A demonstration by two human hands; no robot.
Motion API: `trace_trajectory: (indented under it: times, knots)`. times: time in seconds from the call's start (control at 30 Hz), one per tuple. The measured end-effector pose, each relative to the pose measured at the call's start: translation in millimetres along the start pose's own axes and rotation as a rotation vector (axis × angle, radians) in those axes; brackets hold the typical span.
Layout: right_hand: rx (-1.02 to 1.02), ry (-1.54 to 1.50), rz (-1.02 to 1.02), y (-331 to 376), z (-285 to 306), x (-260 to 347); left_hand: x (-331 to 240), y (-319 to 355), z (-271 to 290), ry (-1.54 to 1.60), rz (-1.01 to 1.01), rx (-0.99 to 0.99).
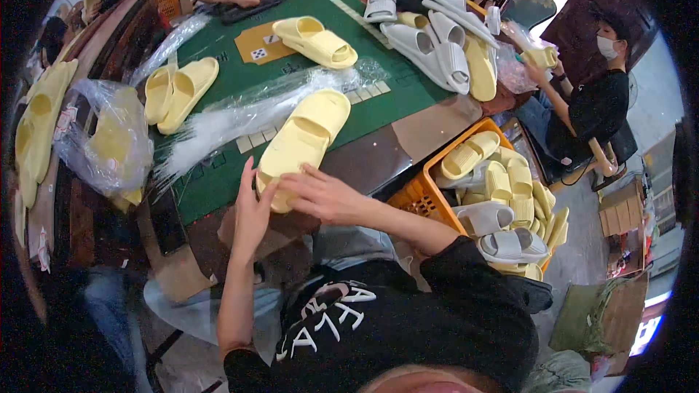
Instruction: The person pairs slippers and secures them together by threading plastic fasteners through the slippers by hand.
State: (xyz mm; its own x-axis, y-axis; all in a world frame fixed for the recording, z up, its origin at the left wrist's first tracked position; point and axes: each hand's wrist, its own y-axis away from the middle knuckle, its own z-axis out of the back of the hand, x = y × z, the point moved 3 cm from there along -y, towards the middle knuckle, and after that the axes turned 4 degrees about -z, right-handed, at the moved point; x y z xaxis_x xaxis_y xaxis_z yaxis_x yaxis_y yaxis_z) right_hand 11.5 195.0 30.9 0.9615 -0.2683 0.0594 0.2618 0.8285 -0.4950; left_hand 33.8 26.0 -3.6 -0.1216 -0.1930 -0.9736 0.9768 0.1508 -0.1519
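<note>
A pale yellow foam slipper [302, 138] lies on the green-topped table [218, 175] right in front of me, heel end toward me. My left hand [251, 211] touches the heel from the left, fingers up against its side. My right hand [324, 195] rests on the heel end from the right, fingers spread over it. A clear plastic bag [240, 113] lies crumpled just beyond the slipper. Another yellow slipper [314, 41] sits farther back on the table.
A pair of yellow slippers [178, 89] lies at left, bagged yellow slippers [109, 138] at the table's left edge. Grey and yellow slippers [437, 36] pile at back right. An orange crate [419, 196] of slippers stands at my right. Other people sit at back and right.
</note>
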Motion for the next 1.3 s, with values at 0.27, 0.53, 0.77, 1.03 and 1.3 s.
trace_trajectory:
  times: [0.27, 0.53, 0.77, 1.03, 1.3]
  knots:
    - [-0.374, -0.041, -0.201, 27, 34, -14, 20, -23, -5, -0.077, -0.095, -0.034]
    - [-0.68, 0.047, -0.978, 100, 37, -90, 6, -20, -3, -0.002, -0.165, -0.155]
    - [-0.483, -0.728, -1.094, 84, 10, -91, -15, 4, 20, -0.346, -0.223, -0.006]
    - [-0.418, -0.841, -1.069, 74, 9, -95, -70, 35, 8, -0.813, -0.807, 0.152]
    - [-0.719, -0.661, -1.153, 90, 29, -132, -65, 56, 49, -0.999, -0.555, 0.006]
